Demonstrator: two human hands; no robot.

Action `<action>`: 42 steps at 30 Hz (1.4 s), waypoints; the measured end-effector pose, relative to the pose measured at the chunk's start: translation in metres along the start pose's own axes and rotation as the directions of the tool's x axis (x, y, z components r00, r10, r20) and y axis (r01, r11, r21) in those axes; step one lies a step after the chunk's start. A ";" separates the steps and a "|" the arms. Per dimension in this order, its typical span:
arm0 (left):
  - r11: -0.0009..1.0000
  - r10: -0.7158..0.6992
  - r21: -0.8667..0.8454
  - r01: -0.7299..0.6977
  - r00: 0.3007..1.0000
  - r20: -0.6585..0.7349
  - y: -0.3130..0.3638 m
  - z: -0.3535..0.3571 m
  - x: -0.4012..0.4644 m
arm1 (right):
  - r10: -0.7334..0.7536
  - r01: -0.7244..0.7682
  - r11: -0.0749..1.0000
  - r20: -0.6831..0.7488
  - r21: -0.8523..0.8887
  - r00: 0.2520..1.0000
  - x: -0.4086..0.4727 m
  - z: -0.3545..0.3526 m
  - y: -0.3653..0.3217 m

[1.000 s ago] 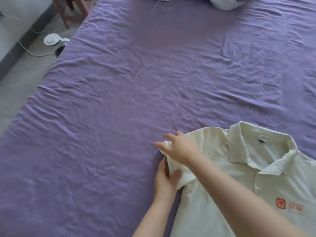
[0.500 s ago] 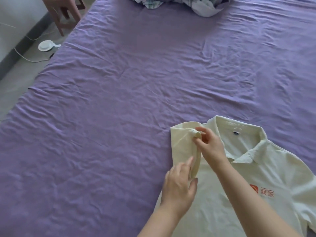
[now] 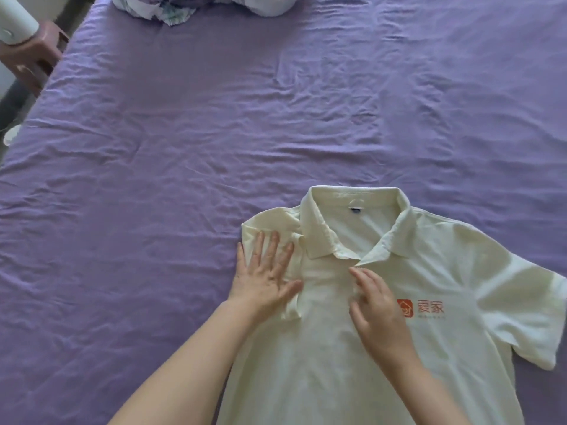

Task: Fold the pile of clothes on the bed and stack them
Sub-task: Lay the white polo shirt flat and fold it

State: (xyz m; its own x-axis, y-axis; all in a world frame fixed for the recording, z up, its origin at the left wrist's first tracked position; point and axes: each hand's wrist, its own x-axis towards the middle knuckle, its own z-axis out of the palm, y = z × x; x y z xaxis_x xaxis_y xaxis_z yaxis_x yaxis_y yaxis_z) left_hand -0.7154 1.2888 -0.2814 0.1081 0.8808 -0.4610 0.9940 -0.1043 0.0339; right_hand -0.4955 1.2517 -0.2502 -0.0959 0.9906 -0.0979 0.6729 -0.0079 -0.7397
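Early in task: polo shirt face-up at near edge of bed, one sleeve tucked in under flat open left hand, right hand open on chest, other sleeve unfolded, pile untouched at far end, no stack.

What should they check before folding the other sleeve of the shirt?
1. Left sleeve folded in over the polo shirt: ok.
2. Left hand pressing that fold flat, fingers straight: ok.
3. Right hand free, holding nothing, resting on the chest: ok.
4. Right sleeve lying spread out on the purple sheet, ready to fold: ok.
5. Collar lying neat: not ok, it looks rumpled at the front.
6. Shirt hem straight: cannot tell, it is out of the picture.
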 end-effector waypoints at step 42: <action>-0.385 -0.182 -0.874 0.296 0.904 0.386 0.247 -0.012 -0.074 | 0.113 0.133 0.807 0.371 -0.576 0.922 -0.035 -0.104 0.115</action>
State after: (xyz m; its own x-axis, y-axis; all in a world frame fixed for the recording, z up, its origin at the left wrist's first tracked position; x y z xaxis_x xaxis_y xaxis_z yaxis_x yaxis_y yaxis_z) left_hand -0.4774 1.2036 -0.2285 -0.0901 0.6371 -0.7655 -0.3349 0.7045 0.6257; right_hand -0.3380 1.2309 -0.2628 -0.2844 0.8615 -0.4207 0.9525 0.2040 -0.2261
